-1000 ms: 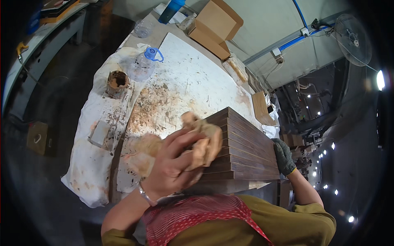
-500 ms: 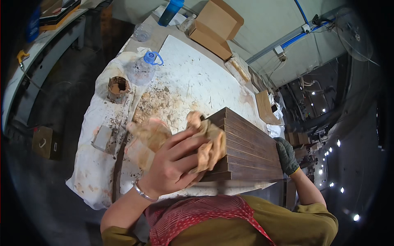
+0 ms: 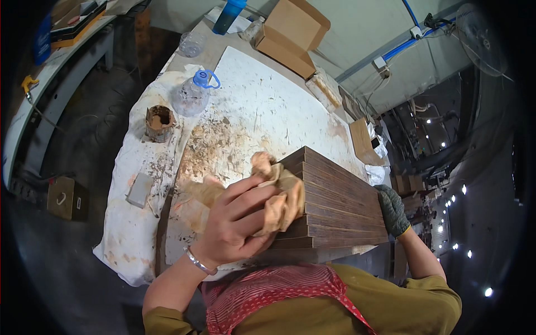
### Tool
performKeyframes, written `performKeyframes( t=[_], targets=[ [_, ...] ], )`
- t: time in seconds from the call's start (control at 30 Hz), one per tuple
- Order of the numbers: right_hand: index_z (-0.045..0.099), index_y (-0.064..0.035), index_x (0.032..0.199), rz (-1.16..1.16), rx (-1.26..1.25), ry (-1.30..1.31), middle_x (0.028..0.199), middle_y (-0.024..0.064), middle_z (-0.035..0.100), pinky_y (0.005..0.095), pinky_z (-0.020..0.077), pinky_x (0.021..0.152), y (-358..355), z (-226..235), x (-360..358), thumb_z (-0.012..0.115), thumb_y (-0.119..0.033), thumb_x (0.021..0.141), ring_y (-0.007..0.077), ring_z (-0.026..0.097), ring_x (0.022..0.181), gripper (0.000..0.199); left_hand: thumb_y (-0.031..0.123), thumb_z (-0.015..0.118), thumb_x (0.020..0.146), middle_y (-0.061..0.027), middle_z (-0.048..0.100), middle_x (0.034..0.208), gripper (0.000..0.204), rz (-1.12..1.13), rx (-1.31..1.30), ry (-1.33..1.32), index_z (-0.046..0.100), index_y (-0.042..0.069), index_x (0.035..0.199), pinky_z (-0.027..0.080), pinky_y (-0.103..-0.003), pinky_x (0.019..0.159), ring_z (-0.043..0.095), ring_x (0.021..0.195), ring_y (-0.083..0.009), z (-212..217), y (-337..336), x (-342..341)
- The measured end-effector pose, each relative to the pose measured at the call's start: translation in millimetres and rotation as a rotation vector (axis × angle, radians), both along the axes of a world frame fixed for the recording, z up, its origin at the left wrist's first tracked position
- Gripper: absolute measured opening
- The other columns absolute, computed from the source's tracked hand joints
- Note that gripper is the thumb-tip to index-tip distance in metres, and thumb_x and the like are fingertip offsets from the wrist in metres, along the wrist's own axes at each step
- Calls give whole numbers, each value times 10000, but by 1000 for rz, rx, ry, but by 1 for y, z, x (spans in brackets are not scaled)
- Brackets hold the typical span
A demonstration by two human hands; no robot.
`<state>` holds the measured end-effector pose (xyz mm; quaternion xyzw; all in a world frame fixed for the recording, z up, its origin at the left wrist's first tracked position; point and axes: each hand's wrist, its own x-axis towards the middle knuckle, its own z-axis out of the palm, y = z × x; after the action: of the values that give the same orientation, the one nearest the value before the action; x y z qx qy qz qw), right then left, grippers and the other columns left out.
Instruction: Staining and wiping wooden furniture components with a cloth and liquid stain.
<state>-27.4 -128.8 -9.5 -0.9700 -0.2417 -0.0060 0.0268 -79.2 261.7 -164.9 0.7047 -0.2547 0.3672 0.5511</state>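
A stack of dark brown wooden boards (image 3: 343, 204) stands on the table in front of me, its layered edges facing me. My left hand (image 3: 237, 215), bare with a silver bracelet, is closed on a crumpled, tan-stained rag (image 3: 285, 201) and presses it against the boards' left end. Part of the rag hangs loose on the hand's left side. My right hand (image 3: 394, 211), in a dark grey-green knit glove, grips the right end of the stack; its fingertips are partly hidden behind the boards.
On the left of the stained white tabletop (image 3: 268, 100) stand a cut-open container of brown paste (image 3: 160, 123), a grey block (image 3: 140, 190) and a clear jug with a blue cap (image 3: 192, 97). An open cardboard box (image 3: 290, 39) and a blue bottle (image 3: 228, 17) are at the back.
The rag stays against the boards' left end, its loose part slightly shifted. My right hand keeps its place on the stack. The whole view has tilted a little.
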Motion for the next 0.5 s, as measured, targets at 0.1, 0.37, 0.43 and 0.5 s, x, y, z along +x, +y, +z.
performKeyframes(
  t=[0.1, 0.37, 0.43, 0.5],
  targets=[
    [583, 38, 1055, -3, 18, -16, 1062, 223, 584, 432, 410, 903, -3, -2, 0, 396, -164, 962, 381, 537, 1007, 291, 161, 692, 716, -86, 583, 1171, 300, -30, 4, -48, 662, 96, 1007, 479, -422, 881, 542, 1090, -330, 5, 1, 4],
    [557, 33, 1098, 110, -37, -51, 1097, 224, 578, 450, 424, 899, 5, 1, -3, 399, -123, 962, 401, 548, 989, 261, 125, 701, 678, -81, 573, 1185, 341, -27, 14, -11, 642, 78, 1011, 484, -414, 867, 532, 1098, -324, 8, 3, 2],
    [554, 26, 1102, 71, 7, -11, 1096, 227, 580, 455, 428, 896, 0, 0, -3, 412, -109, 955, 406, 546, 993, 245, 114, 710, 668, -79, 571, 1191, 367, -24, 16, -12, 636, 79, 1026, 481, -415, 873, 530, 1101, -324, 7, 2, 2],
    [553, 22, 1104, 46, 5, -13, 1091, 231, 579, 457, 431, 890, -5, 0, -3, 416, -103, 953, 409, 545, 992, 239, 106, 715, 663, -81, 570, 1193, 368, -16, 34, -51, 637, 78, 1022, 473, -413, 888, 528, 1105, -325, 2, 1, -1]
  ],
)
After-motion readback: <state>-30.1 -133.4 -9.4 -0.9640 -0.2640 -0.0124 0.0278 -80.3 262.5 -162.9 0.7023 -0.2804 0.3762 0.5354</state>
